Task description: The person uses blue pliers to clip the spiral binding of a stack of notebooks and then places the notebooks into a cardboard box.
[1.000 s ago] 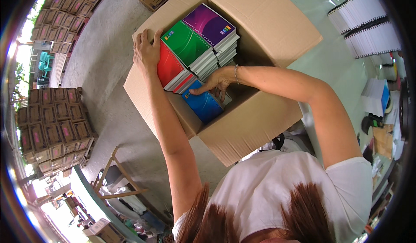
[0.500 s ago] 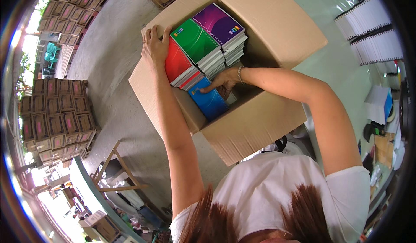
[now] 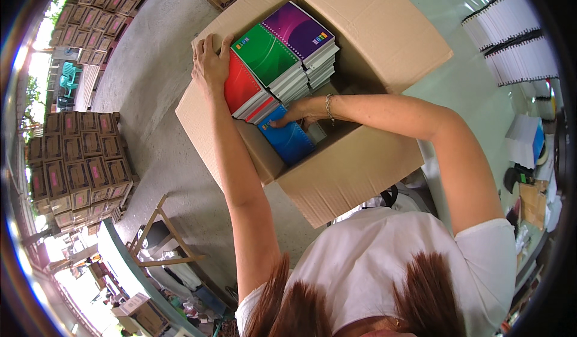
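Note:
Spiral notebooks are stacked in an open cardboard box (image 3: 351,180). Purple (image 3: 300,30), green (image 3: 264,54) and red (image 3: 241,87) covers show on top of the piles. Lower down, in the near corner, lies a blue notebook (image 3: 287,143). My right hand (image 3: 296,112) reaches into the box and grips it, thumb on the cover, the other fingers mostly hidden behind its spiral edge. At the box's left side my left hand (image 3: 210,69) rests with fingers spread on the flap, its thumb beside the red and green notebooks.
Right of the box, a pale green tabletop (image 3: 445,114) carries stacked spiral-bound books (image 3: 520,36) and a white-and-blue paper stack (image 3: 524,138). Closed cartons (image 3: 81,156) are piled on the floor at left. A wooden frame (image 3: 159,235) stands lower left.
My right hand has slid slightly left over the blue notebook, its thumb further across the cover. The left hand stays on the flap. The whole view has shifted a little.

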A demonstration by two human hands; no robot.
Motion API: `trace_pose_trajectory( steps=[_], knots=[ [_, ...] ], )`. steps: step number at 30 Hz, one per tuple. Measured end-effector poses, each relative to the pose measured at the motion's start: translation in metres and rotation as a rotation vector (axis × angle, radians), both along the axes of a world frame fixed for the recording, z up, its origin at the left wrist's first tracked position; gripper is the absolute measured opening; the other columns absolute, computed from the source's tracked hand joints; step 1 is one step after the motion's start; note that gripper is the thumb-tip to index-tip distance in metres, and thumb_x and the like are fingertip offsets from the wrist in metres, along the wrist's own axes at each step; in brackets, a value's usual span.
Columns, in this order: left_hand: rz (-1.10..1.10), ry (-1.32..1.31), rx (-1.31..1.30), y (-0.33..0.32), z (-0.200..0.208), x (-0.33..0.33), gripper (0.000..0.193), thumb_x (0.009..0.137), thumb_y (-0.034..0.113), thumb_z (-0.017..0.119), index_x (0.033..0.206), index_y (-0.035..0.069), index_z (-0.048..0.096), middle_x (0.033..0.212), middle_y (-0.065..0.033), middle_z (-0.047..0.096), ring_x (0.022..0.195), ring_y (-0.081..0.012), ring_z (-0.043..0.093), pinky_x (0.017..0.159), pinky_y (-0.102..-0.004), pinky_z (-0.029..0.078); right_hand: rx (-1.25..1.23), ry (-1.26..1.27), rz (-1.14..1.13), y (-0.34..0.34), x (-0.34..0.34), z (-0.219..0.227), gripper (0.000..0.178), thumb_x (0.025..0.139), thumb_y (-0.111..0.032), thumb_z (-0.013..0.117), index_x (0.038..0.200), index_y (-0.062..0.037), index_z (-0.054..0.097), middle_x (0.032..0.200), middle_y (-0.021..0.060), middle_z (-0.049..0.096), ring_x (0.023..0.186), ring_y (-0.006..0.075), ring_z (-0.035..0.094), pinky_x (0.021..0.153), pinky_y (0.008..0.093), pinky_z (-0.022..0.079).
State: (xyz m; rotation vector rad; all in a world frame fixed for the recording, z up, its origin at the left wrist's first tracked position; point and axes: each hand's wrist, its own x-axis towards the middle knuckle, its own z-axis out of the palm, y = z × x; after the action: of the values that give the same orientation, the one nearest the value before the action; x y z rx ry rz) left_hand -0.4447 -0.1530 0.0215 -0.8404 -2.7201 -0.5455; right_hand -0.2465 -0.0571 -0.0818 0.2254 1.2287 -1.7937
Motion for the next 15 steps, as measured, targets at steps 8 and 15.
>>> trace_pose_trajectory(
  steps=[8,15],
  knots=[
    [0.008,-0.001,-0.001,-0.001,-0.001,-0.001,0.072,0.092,0.071,0.048,0.139,0.017,0.059,0.145,-0.0077,0.054,0.133,-0.0317,0.052,0.107,-0.0464,0.044,0.148,0.010,-0.186,-0.017,0.011,0.027,0.107,0.084,-0.050,0.080,0.155,0.0032,0.022,0.164,0.0235,0.018,0.153,0.0339,0.015,0.119,0.0618,0.019],
    [-0.017,0.016,0.007,-0.001,0.001,0.001,0.072,0.092,0.070,0.050,0.137,0.015,0.061,0.143,-0.0122,0.056,0.131,-0.0334,0.054,0.103,-0.0476,0.047,0.212,0.000,-0.133,-0.020,0.012,0.039,0.102,0.088,-0.050,0.076,0.157,0.0027,0.022,0.164,0.0251,0.017,0.154,0.0342,0.012,0.120,0.0611,0.018]
  ],
)
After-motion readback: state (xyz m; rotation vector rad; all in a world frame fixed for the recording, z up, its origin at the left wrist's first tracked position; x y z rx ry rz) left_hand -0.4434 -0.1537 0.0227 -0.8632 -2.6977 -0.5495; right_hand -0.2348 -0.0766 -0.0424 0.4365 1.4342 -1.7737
